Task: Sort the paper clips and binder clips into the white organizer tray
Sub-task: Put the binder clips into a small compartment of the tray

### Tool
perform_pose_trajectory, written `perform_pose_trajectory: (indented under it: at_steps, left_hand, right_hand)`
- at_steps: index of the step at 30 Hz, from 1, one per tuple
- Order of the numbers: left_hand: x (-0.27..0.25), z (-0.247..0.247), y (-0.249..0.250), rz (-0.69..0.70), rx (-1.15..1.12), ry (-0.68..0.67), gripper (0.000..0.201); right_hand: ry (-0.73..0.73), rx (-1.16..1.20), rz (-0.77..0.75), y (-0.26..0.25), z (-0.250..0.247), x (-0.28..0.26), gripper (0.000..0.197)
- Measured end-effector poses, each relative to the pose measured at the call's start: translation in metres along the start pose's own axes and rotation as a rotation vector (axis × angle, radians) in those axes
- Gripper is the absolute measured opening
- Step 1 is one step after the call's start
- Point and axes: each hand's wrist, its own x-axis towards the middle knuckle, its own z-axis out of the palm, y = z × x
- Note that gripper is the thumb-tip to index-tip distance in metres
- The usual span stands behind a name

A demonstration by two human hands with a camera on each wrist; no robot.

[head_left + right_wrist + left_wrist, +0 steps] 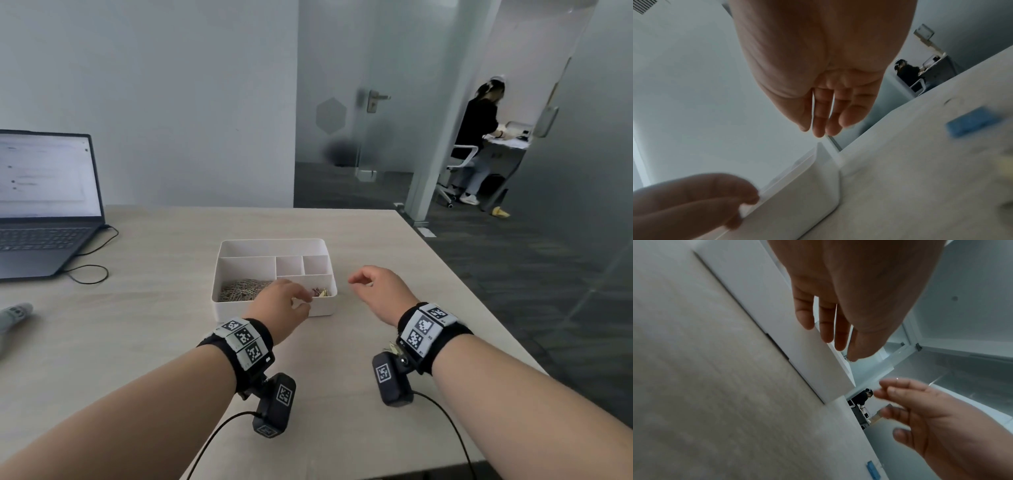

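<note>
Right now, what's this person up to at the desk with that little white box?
A person is sorting office clips into a white organizer tray on the table. A pile of paper clips fills the near left compartment, and a few coloured binder clips lie in the near right one. The left hand hovers at the tray's near edge, fingers relaxed. The right hand hangs beside the tray, holding nothing visible.

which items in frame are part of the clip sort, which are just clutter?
Job:
white organizer tray
paper clips, front-left compartment
binder clips, front-right compartment
left hand, over the tray's front edge
right hand, beside the tray

Lying about:
laptop
its cable
</note>
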Motion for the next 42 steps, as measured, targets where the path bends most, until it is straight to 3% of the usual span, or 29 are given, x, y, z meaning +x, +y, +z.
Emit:
perform_pose_trajectory:
  at_steps: [4, 9, 13, 16, 20, 27, 32, 39, 42]
  left_hand:
    - [-0.014, 0.007, 0.003, -0.112, -0.142, 0.006, 0.009]
    - [-0.027, 0.020, -0.005, -0.230, -0.318, -0.016, 0.013]
    - [-0.038, 0.027, -0.013, -0.309, -0.360, -0.010, 0.015]
    - [-0.047, 0.027, -0.016, -0.291, -0.425, 0.026, 0.014]
    - [-0.053, 0.024, -0.025, -0.268, -0.516, 0.041, 0.016]
    - [-0.053, 0.023, -0.035, -0.246, -0.589, 0.045, 0.018]
    - [-0.053, 0.019, -0.040, -0.245, -0.633, 0.018, 0.015]
    - [-0.050, 0.017, -0.042, -0.251, -0.678, -0.003, 0.015]
    - [-0.051, 0.016, -0.042, -0.253, -0.698, -0.006, 0.016]
  right_hand:
    - [-0.034, -0.194, 0.125, 0.028, -0.036, -0.013, 0.019]
    - [-0.248, -0.234, 0.359, 0.050, -0.052, -0.036, 0.056]
    - [-0.416, -0.387, 0.296, 0.057, -0.043, -0.042, 0.088]
    - [-0.416, -0.493, 0.213, 0.054, -0.029, -0.043, 0.058]
    - [-0.379, -0.417, 0.144, 0.044, -0.011, -0.041, 0.013]
    - [-0.348, -0.460, 0.073, 0.021, 0.021, -0.033, 0.003]
    - [-0.262, -0.464, 0.094, 0.015, 0.035, -0.022, 0.016]
    - [-0.399, -0.445, -0.053, 0.008, 0.041, -0.017, 0.015]
    - [-0.375, -0.399, -0.012, 0.006, 0.044, -0.018, 0.014]
